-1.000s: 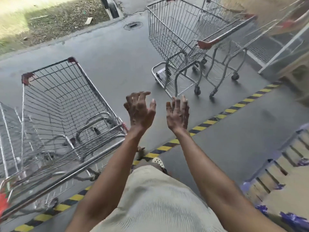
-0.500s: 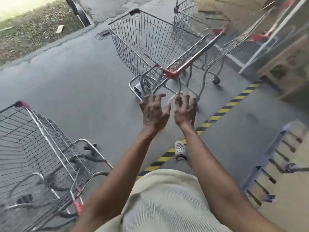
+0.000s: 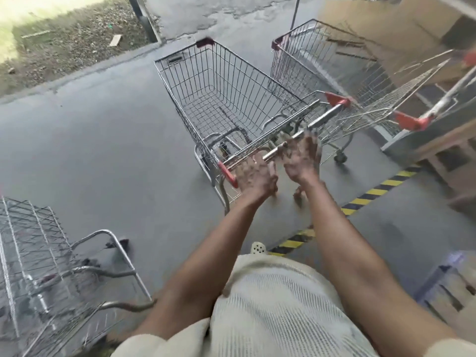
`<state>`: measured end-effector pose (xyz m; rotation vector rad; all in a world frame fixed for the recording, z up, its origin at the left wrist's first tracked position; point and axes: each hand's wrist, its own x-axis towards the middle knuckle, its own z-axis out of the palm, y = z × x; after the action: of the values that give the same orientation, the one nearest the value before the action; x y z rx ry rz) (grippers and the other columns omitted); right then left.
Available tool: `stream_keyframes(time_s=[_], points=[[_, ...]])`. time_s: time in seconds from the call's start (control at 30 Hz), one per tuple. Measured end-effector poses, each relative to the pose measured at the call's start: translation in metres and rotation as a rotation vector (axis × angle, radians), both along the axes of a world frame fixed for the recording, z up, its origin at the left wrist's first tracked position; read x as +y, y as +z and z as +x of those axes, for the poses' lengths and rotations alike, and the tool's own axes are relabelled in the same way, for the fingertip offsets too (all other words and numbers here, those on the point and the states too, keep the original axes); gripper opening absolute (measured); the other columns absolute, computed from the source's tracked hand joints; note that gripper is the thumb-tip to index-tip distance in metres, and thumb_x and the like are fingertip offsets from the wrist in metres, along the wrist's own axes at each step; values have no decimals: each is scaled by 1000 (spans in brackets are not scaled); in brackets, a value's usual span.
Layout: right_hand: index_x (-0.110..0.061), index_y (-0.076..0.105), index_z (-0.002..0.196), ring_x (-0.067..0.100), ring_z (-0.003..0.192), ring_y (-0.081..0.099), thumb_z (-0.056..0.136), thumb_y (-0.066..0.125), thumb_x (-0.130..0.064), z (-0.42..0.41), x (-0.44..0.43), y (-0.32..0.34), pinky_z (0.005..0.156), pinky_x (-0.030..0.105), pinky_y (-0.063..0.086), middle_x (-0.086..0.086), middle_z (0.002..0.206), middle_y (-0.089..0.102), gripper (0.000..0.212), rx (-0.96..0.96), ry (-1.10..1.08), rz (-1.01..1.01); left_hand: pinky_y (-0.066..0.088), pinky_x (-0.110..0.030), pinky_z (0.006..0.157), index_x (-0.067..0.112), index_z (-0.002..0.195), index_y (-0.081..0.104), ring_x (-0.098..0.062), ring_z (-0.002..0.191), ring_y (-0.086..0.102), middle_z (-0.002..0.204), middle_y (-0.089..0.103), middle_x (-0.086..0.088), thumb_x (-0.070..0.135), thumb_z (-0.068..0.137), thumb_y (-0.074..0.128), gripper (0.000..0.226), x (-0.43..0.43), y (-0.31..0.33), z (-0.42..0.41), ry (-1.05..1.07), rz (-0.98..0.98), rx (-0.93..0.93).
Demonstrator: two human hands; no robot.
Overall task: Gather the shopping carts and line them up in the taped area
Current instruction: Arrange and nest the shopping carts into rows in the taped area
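1. Right, both arms are stretched out toward the nearest cart (image 3: 226, 99), the one standing straight ahead on the grey floor on the far side of the striped tape (image 3: 371, 194).
2. Left hand (image 3: 255, 176) hovers spread over the end of the handle bar (image 3: 291, 144) by its red end cap, fingers apart and closed on nothing (motion blur hides whether fingertips touch the bar).
3. Right hand (image 3: 304, 157) is just as open, palm down over the middle of the bar, also empty; the two hands sit close together, a narrow grip by my reading, good for a quick pull but weak for steering.
4. A second cart (image 3: 334, 70) stands just beside the first on the right, its basket angled away, so it likely waits its turn.
5. Down at lower left a third cart (image 3: 38, 266) sits near the person's side, only partly in view.
6. Judging by the tape running diagonally behind the hands, the grabbed cart must be swung round toward it.
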<state>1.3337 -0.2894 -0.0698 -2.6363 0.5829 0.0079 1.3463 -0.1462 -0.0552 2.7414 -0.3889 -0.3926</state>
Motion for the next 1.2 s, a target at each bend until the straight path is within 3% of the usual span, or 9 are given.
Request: stream_keyframes(time_s=[0.13,0.2,0.33,0.43,0.53,0.7,0.9,1.0,1.2], points=[[-74,-17,140,23,151,-31,105,23,-60,15,-28,-22,117,61,-21,-2,165,-33,54,29,191,-96,45,-37,71,18,102,62,-21,72,64,87,68,-3,53,99,40,42,10,-13,8,26,132,-231],[-76,-27,133,29,151,-31,103,19,-65,27,-28,-26,116,60,-23,0,162,-38,56,31,219,-132,52,-38,70,21,90,60,-17,56,62,70,65,2,46,95,56,26,20,-19,18,45,186,-314],[-66,-1,151,37,151,-30,101,12,-70,70,-7,-22,112,57,-32,5,165,-34,52,95,229,-198,28,-65,113,14,123,61,-22,75,69,83,72,-2,49,95,47,47,40,-27,63,109,230,-185],[-62,-8,148,38,150,-30,105,18,-66,109,21,-12,103,46,-42,8,164,-34,51,148,245,-193,35,-57,112,13,130,54,-24,90,65,97,70,-6,44,96,35,51,62,-21,99,151,201,-121],[-58,-7,155,41,146,-36,102,9,-70,153,48,-15,114,60,-28,10,161,-40,56,190,296,-180,14,-58,123,13,126,55,-22,88,62,89,64,0,29,91,33,44,93,-15,129,173,274,-146],[-51,-12,157,48,143,-39,107,16,-51,194,108,-11,117,63,-22,14,163,-36,57,256,417,-204,7,-54,124,13,113,59,-29,100,64,97,67,-7,50,92,36,48,153,-12,169,253,341,-149],[-53,-14,155,37,149,-34,108,23,-39,208,160,-1,121,60,-14,4,167,-29,61,258,537,-238,-2,-48,126,12,140,46,-30,126,50,123,58,-12,54,80,15,79,233,-3,175,319,380,-88],[-55,1,158,35,154,-24,102,33,-26,210,186,5,121,61,-14,0,171,-12,71,255,542,-245,-5,-46,126,12,136,49,-30,130,48,125,56,-14,59,70,7,91,276,-1,169,347,374,-76],[-47,39,147,27,150,17,98,45,-23,185,256,19,121,66,-5,3,153,35,54,171,551,-246,0,-45,123,10,143,37,-29,141,32,136,45,-16,67,98,15,76,364,-9,138,379,412,-14]])
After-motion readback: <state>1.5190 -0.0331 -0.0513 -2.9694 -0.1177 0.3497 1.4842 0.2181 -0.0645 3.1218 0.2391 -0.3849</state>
